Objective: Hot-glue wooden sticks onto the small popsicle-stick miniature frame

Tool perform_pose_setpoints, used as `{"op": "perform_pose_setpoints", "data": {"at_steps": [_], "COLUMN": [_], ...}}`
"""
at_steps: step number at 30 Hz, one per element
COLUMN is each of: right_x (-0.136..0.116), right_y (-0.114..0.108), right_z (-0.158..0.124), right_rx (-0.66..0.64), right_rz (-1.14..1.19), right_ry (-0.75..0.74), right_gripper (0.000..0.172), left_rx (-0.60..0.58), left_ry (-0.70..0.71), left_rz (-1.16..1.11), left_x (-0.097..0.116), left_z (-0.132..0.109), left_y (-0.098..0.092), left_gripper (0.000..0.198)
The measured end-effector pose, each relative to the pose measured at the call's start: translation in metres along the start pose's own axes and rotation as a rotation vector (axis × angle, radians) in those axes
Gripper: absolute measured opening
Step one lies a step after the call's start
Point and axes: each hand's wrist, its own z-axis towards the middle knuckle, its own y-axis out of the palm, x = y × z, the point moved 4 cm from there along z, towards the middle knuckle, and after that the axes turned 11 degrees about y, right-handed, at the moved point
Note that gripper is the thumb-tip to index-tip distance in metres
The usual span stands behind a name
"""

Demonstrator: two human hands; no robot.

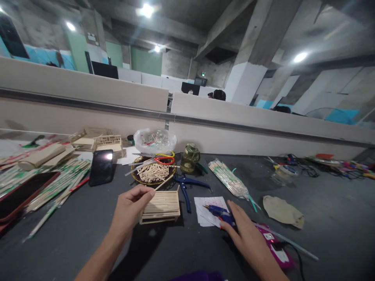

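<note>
My left hand (133, 207) pinches a thin wooden stick (164, 182) between thumb and fingertips, slanting up to the right. Right under it stands a small slatted model (161, 205) made of wooden sticks, with a taller post at its back right corner. My right hand (244, 230) is closed around a blue hot glue gun (218, 211), thumb near its orange trigger. The gun's nozzle points left over white paper (202, 218); its handle is partly hidden by the hand. Blue cutting pliers (187, 185) lie between the model and the paper.
Behind the model, a basket (133, 179) holds cut stick pieces, with red-and-yellow scissors (164, 158) across it. A green bottle (190, 158), bagged sticks (228, 179) and a purple power strip (279, 253) stand around. Left are a phone (101, 168) and stick bundles (58, 183). A partition (219, 132) runs behind.
</note>
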Motion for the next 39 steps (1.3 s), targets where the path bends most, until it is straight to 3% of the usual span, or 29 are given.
{"op": "perform_pose_setpoints", "data": {"at_steps": [5, 9, 11, 14, 16, 18, 24, 29, 31, 33, 35, 39], "right_x": [-0.068, -0.111, -0.120, -0.125, -0.126, -0.126, -0.134, -0.132, -0.123, -0.112, -0.104, -0.096], "right_y": [0.004, 0.026, 0.038, 0.050, 0.054, 0.055, 0.032, -0.029, -0.052, -0.066, -0.067, -0.040], "right_z": [0.043, 0.090, 0.109, 0.128, 0.135, 0.138, 0.138, 0.138, 0.131, 0.115, 0.088, 0.025], "right_rx": [-0.105, -0.294, -0.418, -0.505, -0.499, -0.474, -0.354, -0.221, -0.216, -0.262, -0.299, -0.247], "right_rz": [0.016, -0.160, -0.256, -0.327, -0.354, -0.375, -0.388, -0.362, -0.234, 0.080, 0.377, 0.481], "right_ry": [-0.050, -0.075, -0.026, 0.001, -0.003, -0.019, -0.100, -0.136, -0.114, -0.100, -0.158, -0.142], "right_gripper": [0.060, 0.094, 0.107, 0.118, 0.114, 0.098, 0.055, 0.039, 0.032, 0.036, 0.052, 0.071], "left_rx": [0.012, 0.035, 0.048, 0.066, 0.070, 0.072, 0.081, 0.047, 0.040, 0.037, 0.033, 0.009], "left_ry": [0.022, 0.046, 0.055, 0.055, 0.047, 0.038, 0.009, -0.018, -0.040, -0.073, -0.125, -0.286], "left_rz": [0.007, -0.014, -0.020, -0.034, -0.047, -0.065, -0.139, -0.208, -0.246, -0.300, -0.360, -0.491], "left_x": [0.000, 0.001, 0.002, 0.002, 0.002, 0.002, 0.000, -0.005, -0.005, -0.004, -0.001, 0.001], "left_z": [0.001, 0.003, 0.004, 0.004, 0.005, 0.005, 0.004, 0.003, 0.003, 0.002, 0.001, -0.006], "left_y": [-0.001, -0.003, -0.005, -0.007, -0.007, -0.007, -0.008, -0.008, -0.008, -0.007, -0.005, 0.004], "left_gripper": [0.021, 0.021, 0.021, 0.020, 0.020, 0.021, 0.023, 0.024, 0.023, 0.022, 0.021, 0.019]}}
